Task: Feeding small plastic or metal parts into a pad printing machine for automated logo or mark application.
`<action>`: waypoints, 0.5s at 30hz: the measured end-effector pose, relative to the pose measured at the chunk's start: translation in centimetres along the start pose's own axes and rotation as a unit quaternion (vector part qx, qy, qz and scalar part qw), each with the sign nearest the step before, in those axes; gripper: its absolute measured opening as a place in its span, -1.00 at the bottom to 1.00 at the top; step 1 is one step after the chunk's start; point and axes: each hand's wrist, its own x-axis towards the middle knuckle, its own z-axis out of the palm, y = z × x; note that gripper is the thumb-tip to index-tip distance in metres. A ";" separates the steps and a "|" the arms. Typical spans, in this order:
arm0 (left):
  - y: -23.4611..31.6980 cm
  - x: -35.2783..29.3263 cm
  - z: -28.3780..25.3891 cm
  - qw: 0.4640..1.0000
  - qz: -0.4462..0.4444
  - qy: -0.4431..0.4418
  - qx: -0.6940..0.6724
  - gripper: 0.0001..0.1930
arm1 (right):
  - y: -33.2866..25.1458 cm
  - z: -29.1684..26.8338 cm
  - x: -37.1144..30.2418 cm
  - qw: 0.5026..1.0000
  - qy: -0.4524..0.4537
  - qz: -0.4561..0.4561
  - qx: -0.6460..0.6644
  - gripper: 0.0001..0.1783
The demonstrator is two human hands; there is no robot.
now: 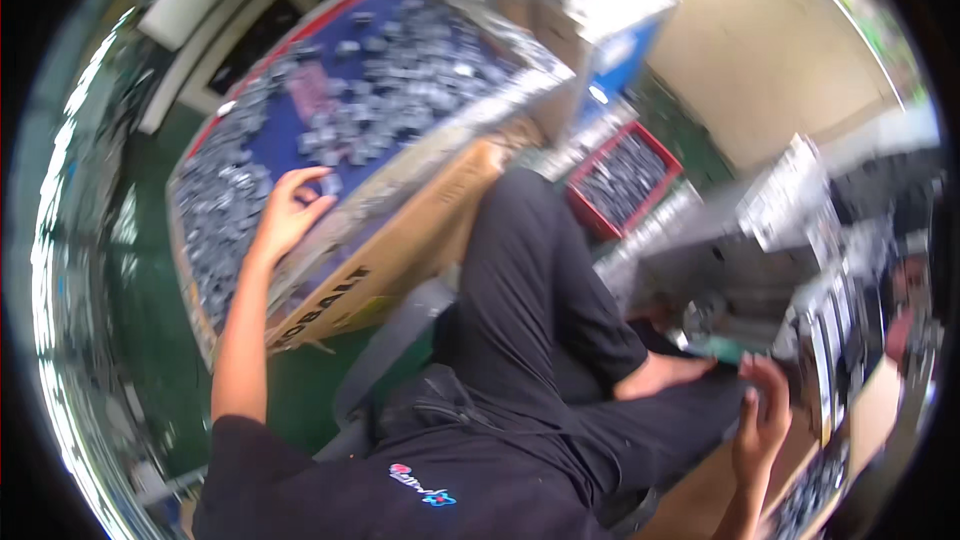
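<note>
My left hand (290, 212) reaches over the near edge of a blue-lined tray (268, 145) heaped with small grey parts (425, 75). Its thumb and forefinger are closed on a small grey part (331, 183), blurred by motion. Low on the right, my right hand (764, 418) is raised beside my knee. Its fingers are curved and apart from the thumb, with nothing visible between them. A pinkish flat piece (310, 90) lies among the parts in the tray.
A cardboard box (385, 250) stands under the tray's near edge. Beyond my raised knee sits a red bin (668, 155) of dark parts. A grey machine (720, 275) is to the right. A large tan board (770, 50) stands at the back right.
</note>
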 end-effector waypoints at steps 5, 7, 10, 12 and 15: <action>-4.1 1.2 1.0 0.998 -0.043 -0.007 -0.047 -0.48 | 2.5 -0.6 1.3 0.997 0.035 -0.049 -0.044 -0.56; -7.0 1.7 -0.4 0.999 -0.023 -0.015 -0.041 -0.46 | 2.9 -0.6 1.6 0.999 0.046 -0.028 0.011 -0.60; -7.7 2.3 -1.6 0.998 -0.055 -0.017 -0.017 -0.55 | 2.9 -1.1 2.3 0.994 0.065 -0.072 -0.052 -0.72; -5.6 2.2 -1.0 0.992 -0.064 0.041 0.097 -0.62 | 3.1 -1.5 2.0 0.988 0.063 -0.084 -0.116 -0.73; 3.0 -0.2 1.7 0.980 -0.001 0.146 0.138 -0.67 | 3.4 -1.8 1.8 0.976 0.044 -0.125 -0.175 -0.74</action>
